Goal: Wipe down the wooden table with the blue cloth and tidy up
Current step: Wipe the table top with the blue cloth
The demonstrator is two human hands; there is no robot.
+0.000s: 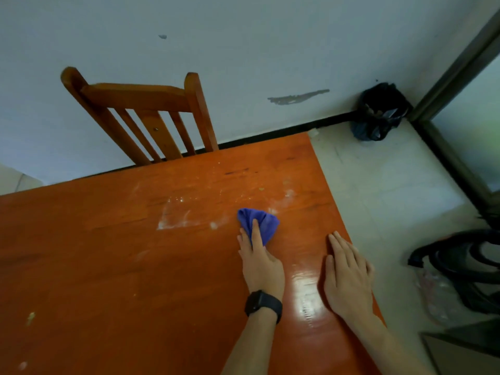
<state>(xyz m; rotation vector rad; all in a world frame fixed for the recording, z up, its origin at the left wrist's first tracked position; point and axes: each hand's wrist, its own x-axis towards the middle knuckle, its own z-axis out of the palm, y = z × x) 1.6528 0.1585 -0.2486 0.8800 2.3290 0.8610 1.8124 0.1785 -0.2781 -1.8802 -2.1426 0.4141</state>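
Blue cloth (259,221) bunched on the wooden table (108,266), near its right edge — left hand (259,262) presses it down, fingers gripping the fabric, black watch (263,304) on the wrist. Right hand (347,277) lies flat and spread on the tabletop just right of the cloth, holding nothing. White powdery smears (184,216) left of the cloth. Wooden chair (146,117) beyond the table's far edge; black bin bag (378,112) in the wall corner.
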